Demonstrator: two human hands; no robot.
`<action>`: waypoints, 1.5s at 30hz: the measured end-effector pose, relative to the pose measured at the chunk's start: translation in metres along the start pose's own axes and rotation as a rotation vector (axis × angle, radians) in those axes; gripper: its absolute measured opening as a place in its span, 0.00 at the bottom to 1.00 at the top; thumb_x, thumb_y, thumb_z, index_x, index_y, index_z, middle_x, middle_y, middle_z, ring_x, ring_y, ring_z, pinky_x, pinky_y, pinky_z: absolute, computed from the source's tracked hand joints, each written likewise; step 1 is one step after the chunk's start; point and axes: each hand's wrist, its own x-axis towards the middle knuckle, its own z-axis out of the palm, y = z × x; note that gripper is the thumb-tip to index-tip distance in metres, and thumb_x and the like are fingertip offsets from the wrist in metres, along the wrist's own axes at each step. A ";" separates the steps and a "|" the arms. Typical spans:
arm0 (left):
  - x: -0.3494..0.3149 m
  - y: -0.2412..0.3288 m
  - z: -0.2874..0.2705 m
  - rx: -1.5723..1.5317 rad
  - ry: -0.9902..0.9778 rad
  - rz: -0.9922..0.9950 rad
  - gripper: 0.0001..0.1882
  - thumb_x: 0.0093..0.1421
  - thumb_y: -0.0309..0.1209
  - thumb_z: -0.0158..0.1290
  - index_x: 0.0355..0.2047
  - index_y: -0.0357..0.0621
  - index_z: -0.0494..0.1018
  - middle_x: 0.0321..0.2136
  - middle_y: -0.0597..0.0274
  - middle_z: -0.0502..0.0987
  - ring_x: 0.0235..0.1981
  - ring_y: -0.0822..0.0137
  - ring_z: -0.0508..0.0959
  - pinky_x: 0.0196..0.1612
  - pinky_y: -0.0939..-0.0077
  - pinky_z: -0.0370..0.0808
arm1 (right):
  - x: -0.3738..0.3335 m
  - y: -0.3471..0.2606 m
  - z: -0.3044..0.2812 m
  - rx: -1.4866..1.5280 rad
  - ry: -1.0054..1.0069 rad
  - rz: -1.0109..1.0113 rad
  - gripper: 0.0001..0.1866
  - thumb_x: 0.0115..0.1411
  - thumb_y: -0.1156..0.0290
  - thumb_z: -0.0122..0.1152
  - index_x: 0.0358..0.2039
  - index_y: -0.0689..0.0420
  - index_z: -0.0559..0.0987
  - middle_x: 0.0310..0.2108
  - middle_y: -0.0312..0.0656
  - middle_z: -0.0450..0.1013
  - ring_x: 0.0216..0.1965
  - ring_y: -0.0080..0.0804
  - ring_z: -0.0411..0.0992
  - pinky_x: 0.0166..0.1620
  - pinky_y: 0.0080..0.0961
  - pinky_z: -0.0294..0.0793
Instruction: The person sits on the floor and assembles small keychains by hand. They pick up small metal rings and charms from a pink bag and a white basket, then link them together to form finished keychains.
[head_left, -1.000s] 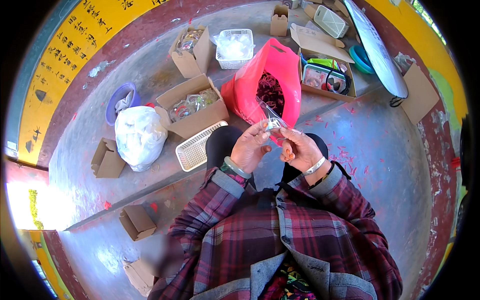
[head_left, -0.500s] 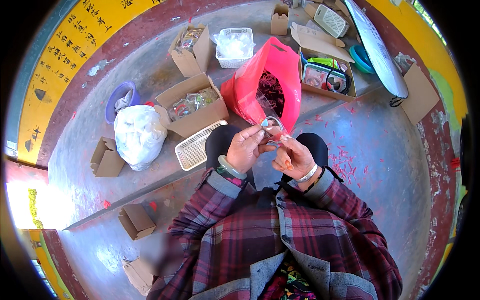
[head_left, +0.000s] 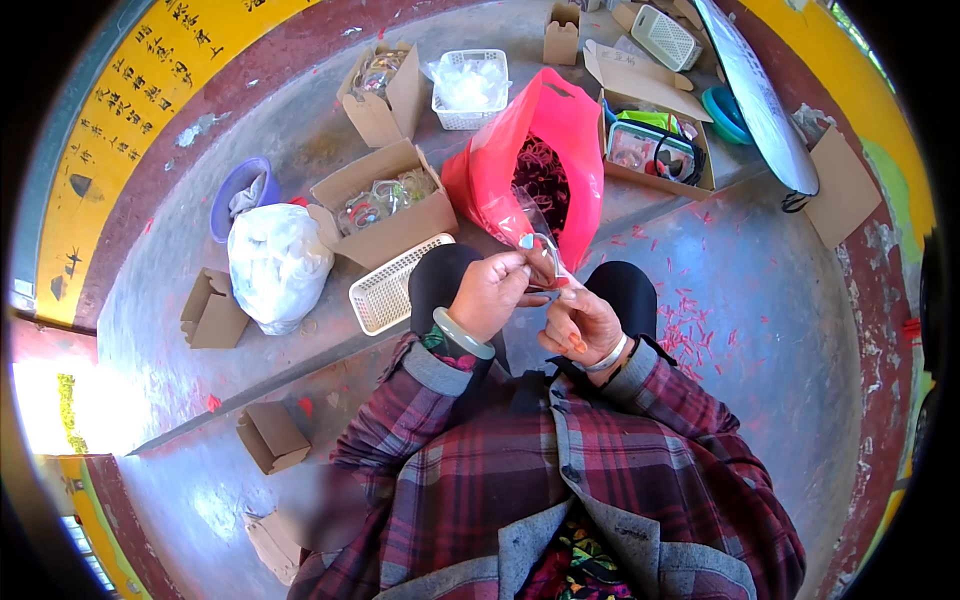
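Close together above my lap, both my hands pinch a thin, pale, see-through band (head_left: 552,258) with a small blue-and-white piece at its top. My left hand (head_left: 488,296) grips the band's left side near that piece, thumb against finger. Lower down on the other side, my right hand (head_left: 582,326) has thumb and forefinger closed on the band, beside a small red spot. Whether the band is one full loop I cannot make out. Just beyond my fingers stands an open pink-red plastic bag (head_left: 575,150) with many small reddish strips inside.
Left of the bag are a cardboard box (head_left: 400,235) of thin loops, a cream basket (head_left: 358,307), a stuffed white plastic bag (head_left: 280,270) and a purple basin (head_left: 222,205). Right of it stands a box (head_left: 652,187) of mixed items. Red scraps (head_left: 690,335) litter the floor at right.
The band has turned and now stands more upright. My right hand has shifted slightly left, and my left hand has moved a little; both keep their pinch.
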 end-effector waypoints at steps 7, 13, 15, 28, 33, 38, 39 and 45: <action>-0.001 -0.010 0.010 0.359 0.051 0.062 0.13 0.61 0.23 0.40 0.42 0.30 0.70 0.36 0.58 0.76 0.38 0.69 0.77 0.38 0.77 0.76 | -0.004 -0.007 0.002 0.071 0.010 0.003 0.18 0.61 0.70 0.43 0.53 0.55 0.61 0.14 0.41 0.69 0.07 0.22 0.60 0.19 0.19 0.59; 0.001 -0.006 0.004 0.257 0.122 0.049 0.14 0.61 0.24 0.40 0.45 0.32 0.69 0.37 0.59 0.76 0.38 0.71 0.77 0.29 0.83 0.76 | -0.007 -0.011 0.000 -0.103 0.117 0.026 0.19 0.62 0.72 0.42 0.54 0.56 0.60 0.16 0.43 0.71 0.08 0.23 0.63 0.19 0.18 0.61; 0.001 -0.001 0.003 0.332 0.094 0.044 0.13 0.60 0.24 0.40 0.41 0.32 0.71 0.34 0.60 0.77 0.34 0.73 0.77 0.26 0.83 0.75 | -0.006 -0.012 -0.001 -0.066 0.061 0.037 0.19 0.61 0.73 0.42 0.54 0.56 0.59 0.16 0.44 0.71 0.08 0.23 0.63 0.19 0.19 0.61; -0.002 -0.014 0.006 0.558 0.089 0.042 0.11 0.58 0.27 0.44 0.34 0.33 0.73 0.24 0.59 0.76 0.22 0.73 0.76 0.24 0.80 0.74 | -0.008 -0.005 0.000 0.093 0.045 0.041 0.16 0.61 0.75 0.41 0.51 0.53 0.63 0.17 0.44 0.71 0.08 0.22 0.62 0.19 0.20 0.60; 0.001 -0.026 0.003 0.100 0.202 -0.031 0.12 0.59 0.28 0.43 0.37 0.34 0.73 0.31 0.60 0.77 0.29 0.73 0.77 0.26 0.82 0.74 | -0.003 -0.009 0.006 -0.253 0.284 0.069 0.17 0.61 0.73 0.46 0.52 0.55 0.63 0.18 0.43 0.71 0.10 0.24 0.65 0.19 0.16 0.65; 0.000 -0.021 0.000 -0.124 0.205 -0.166 0.14 0.61 0.30 0.42 0.42 0.38 0.72 0.34 0.61 0.77 0.33 0.74 0.76 0.28 0.85 0.72 | -0.001 -0.002 0.015 -0.566 0.505 -0.093 0.18 0.61 0.68 0.51 0.51 0.58 0.69 0.18 0.39 0.71 0.13 0.22 0.67 0.18 0.12 0.66; 0.000 -0.022 0.001 -0.134 0.189 -0.168 0.14 0.61 0.31 0.43 0.43 0.38 0.72 0.34 0.61 0.77 0.33 0.74 0.76 0.28 0.85 0.72 | 0.000 -0.001 0.008 -0.623 0.543 -0.139 0.17 0.61 0.67 0.51 0.49 0.59 0.71 0.18 0.38 0.71 0.13 0.21 0.67 0.17 0.12 0.65; -0.008 -0.007 -0.002 0.427 0.081 -0.192 0.15 0.60 0.35 0.47 0.40 0.37 0.74 0.29 0.61 0.79 0.24 0.78 0.74 0.26 0.86 0.71 | -0.005 -0.029 0.014 -1.069 0.660 -0.133 0.12 0.60 0.66 0.52 0.36 0.62 0.77 0.13 0.36 0.68 0.10 0.19 0.65 0.14 0.14 0.62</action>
